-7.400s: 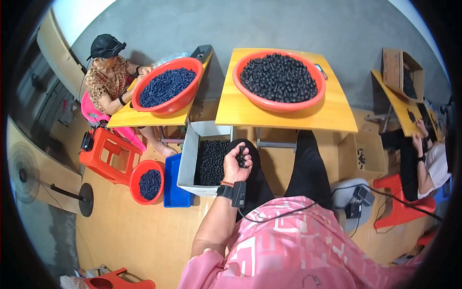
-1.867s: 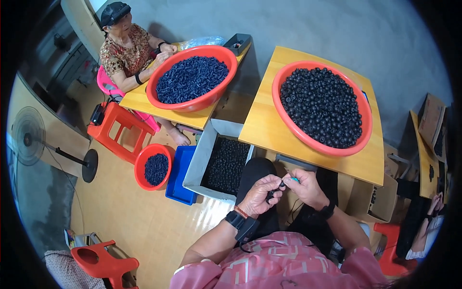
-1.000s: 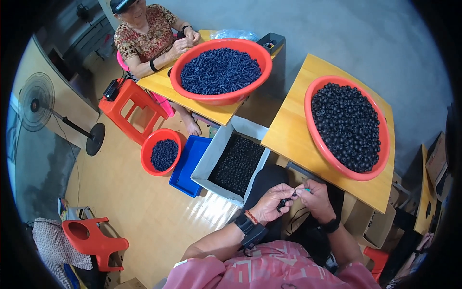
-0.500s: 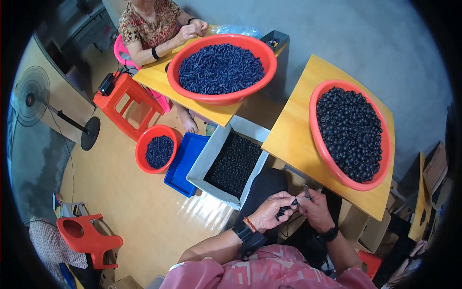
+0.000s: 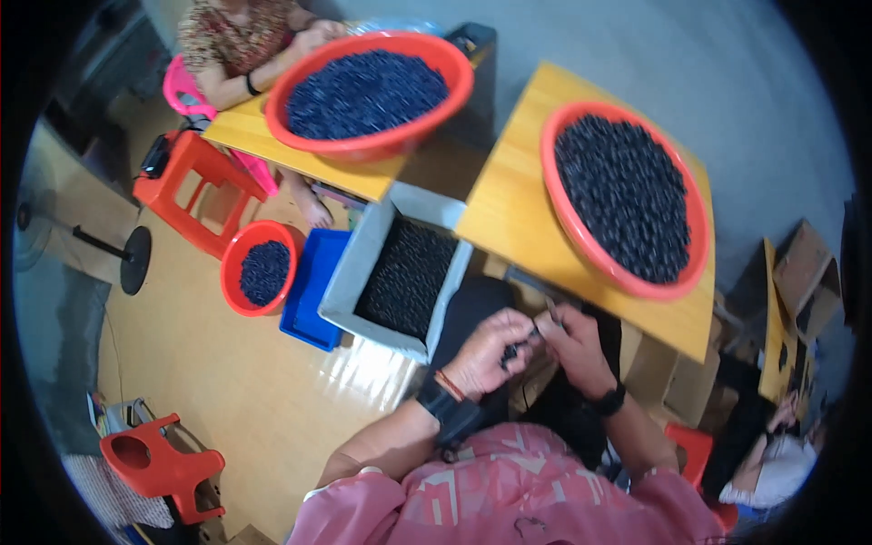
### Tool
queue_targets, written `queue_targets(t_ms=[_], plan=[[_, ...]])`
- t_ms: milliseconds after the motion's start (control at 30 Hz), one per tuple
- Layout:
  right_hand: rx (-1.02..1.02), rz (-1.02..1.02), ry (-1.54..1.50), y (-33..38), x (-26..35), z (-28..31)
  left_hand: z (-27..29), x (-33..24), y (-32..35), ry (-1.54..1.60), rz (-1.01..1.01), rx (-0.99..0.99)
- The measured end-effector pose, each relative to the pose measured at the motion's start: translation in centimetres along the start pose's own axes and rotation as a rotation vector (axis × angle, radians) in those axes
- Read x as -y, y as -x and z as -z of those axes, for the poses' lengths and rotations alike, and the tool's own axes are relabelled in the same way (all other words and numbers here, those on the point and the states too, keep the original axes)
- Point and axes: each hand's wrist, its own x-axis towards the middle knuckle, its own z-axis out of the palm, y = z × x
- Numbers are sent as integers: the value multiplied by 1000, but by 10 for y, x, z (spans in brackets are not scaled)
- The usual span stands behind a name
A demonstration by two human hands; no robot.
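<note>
just right of the white box (image 5: 380, 336), above the dark-trousered lap (image 5: 559, 420), the hands meet fingertip to fingertip; the left hand (image 5: 496, 352) curls around small black pieces (image 5: 511, 352), thumb and fingertips pinched at its near edge; the right hand (image 5: 581, 352) is closed on a thin tool (image 5: 552, 311) jutting up; blur hides whether it also grips a piece, so i cannot tell; up and right of the white box, a red basin (image 5: 668, 290) of black pieces stands on a yellow table (image 5: 509, 204); just left of the box lies a blue tray (image 5: 312, 291); spare pieces could slip out if the curled fingers loosen during fingertip work, dropping onto the lap or floor (image 5: 272, 381); should the tool be sharp, a skid could nick the left fingertips, being so close
</note>
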Motion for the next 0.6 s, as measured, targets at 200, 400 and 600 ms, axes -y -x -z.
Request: queue_targets(t_ms=[200, 400, 600], plan=[[23, 16, -48, 8, 21, 2, 3, -11, -1, 108, -99, -42], [-81, 130, -20, 24, 33, 9, 1, -16, -9, 123, -153, 113], [-93, 144, 26, 42, 26, 15, 7, -9, -9, 161, -127, 158]])
